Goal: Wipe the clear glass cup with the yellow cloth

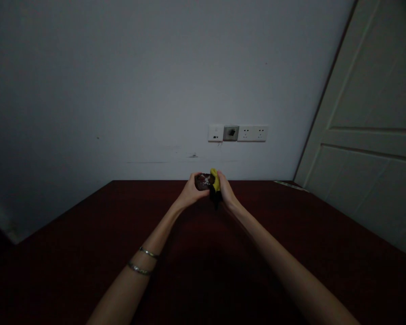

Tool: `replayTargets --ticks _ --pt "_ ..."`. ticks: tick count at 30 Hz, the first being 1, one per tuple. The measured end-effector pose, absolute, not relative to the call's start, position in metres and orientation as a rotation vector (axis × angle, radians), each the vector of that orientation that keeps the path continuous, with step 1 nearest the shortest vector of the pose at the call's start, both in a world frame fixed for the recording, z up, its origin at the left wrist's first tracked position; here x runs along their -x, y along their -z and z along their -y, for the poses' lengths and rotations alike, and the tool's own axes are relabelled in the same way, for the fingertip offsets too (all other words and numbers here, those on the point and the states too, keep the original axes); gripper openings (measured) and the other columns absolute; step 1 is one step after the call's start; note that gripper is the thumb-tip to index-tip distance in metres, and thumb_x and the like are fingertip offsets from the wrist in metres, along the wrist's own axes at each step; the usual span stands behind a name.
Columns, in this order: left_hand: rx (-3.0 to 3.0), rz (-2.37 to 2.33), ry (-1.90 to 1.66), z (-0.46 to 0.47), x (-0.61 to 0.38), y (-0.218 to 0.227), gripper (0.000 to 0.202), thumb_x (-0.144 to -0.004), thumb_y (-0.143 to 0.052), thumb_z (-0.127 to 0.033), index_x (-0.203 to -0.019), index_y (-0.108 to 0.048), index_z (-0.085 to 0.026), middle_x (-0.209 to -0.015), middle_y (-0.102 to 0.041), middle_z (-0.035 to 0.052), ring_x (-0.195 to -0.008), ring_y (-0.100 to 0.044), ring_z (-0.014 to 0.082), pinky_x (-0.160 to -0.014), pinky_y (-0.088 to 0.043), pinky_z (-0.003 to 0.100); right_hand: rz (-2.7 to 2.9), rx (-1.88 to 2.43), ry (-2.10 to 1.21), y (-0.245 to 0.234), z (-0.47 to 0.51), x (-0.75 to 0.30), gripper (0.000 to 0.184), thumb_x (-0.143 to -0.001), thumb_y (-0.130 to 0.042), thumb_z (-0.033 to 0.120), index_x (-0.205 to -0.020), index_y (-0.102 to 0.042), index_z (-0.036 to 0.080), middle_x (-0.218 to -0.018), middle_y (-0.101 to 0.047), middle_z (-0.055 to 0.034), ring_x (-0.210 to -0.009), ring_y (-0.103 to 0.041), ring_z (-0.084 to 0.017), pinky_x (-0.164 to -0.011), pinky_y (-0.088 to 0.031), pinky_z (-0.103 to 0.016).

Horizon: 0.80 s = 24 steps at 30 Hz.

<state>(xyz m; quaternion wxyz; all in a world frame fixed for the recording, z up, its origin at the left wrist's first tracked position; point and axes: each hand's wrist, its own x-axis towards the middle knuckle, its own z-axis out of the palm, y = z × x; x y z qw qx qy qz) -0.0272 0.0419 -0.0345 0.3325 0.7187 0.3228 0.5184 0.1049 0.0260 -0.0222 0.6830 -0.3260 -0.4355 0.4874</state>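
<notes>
Both of my arms reach out over a dark red table. My left hand (pixel 190 192) is closed around a dark, shiny, see-through object (pixel 205 182), perhaps a glass dish; its exact kind is too dim to make out. In my right hand (pixel 226 190) is a yellow and black cloth (pixel 216 180), pressed against the right side of the shiny object. A dark part of the cloth hangs down below my fingers. The fingertips of the right hand are partly hidden behind the cloth.
The dark red table (pixel 149 198) runs back to a pale wall (pixel 138 90). On the wall are switch and socket plates (pixel 252 133). A panelled door (pixel 368 135) stands at the right. A thin pale strip (pixel 291 185) lies by the table's far right edge.
</notes>
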Motion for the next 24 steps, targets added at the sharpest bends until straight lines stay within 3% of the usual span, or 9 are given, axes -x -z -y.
replayTargets --ticks 4,11,17,21,24 --pt "-1.832 -0.823 -1.415 -0.046 0.028 0.033 0.074 -0.054 -0.078 -0.026 -0.116 -0.038 -0.015 -0.108 -0.055 0.0108 -0.101 -0.055 0.0228 -0.094 -0.041 0.043 0.963 0.736 -1.090 0.020 -0.032 -0.101 0.036 -0.072 -0.056 0.054 -0.086 -0.063 0.022 -0.080 -0.067 0.0023 -0.086 -0.060 -0.017 -0.078 -0.046 -0.027" --pt "-1.770 -0.672 -1.153 -0.037 0.036 0.017 0.065 -0.063 -0.074 -0.024 -0.119 -0.043 -0.016 -0.126 -0.049 0.0165 -0.117 -0.048 0.0285 -0.103 -0.034 0.047 0.902 0.782 -1.187 0.014 -0.036 -0.112 0.030 -0.079 -0.048 0.046 -0.070 -0.060 0.020 -0.058 -0.060 0.0030 -0.055 -0.053 -0.014 -0.055 -0.042 -0.025" --pt "-1.547 -0.685 -1.180 -0.042 0.036 0.024 0.086 -0.051 -0.079 -0.013 -0.129 -0.041 -0.017 -0.126 -0.052 0.0176 -0.116 -0.051 0.0294 -0.104 -0.031 0.053 0.902 0.784 -1.267 0.012 -0.030 -0.114 0.032 -0.080 -0.047 0.046 -0.069 -0.061 0.018 -0.057 -0.062 0.0001 -0.053 -0.055 -0.015 -0.053 -0.044 -0.026" --pt "-1.566 -0.643 -1.204 -0.043 0.034 0.025 0.062 -0.054 -0.079 -0.018 -0.112 -0.055 -0.014 -0.115 -0.060 0.0147 -0.106 -0.057 0.0257 -0.101 -0.034 0.050 0.898 0.751 -1.236 0.014 -0.028 -0.109 0.030 -0.077 -0.050 0.047 -0.073 -0.059 0.019 -0.058 -0.061 0.0019 -0.055 -0.056 -0.014 -0.054 -0.044 -0.024" --pt "-1.590 -0.689 -1.379 -0.048 0.031 0.030 0.059 -0.052 -0.080 -0.018 -0.106 -0.055 -0.014 -0.107 -0.062 0.0119 -0.099 -0.059 0.0226 -0.097 -0.038 0.044 0.904 0.726 -1.182 0.017 -0.027 -0.103 0.027 -0.075 -0.053 0.047 -0.078 -0.057 0.021 -0.059 -0.059 0.0047 -0.057 -0.056 -0.013 -0.055 -0.044 -0.022"
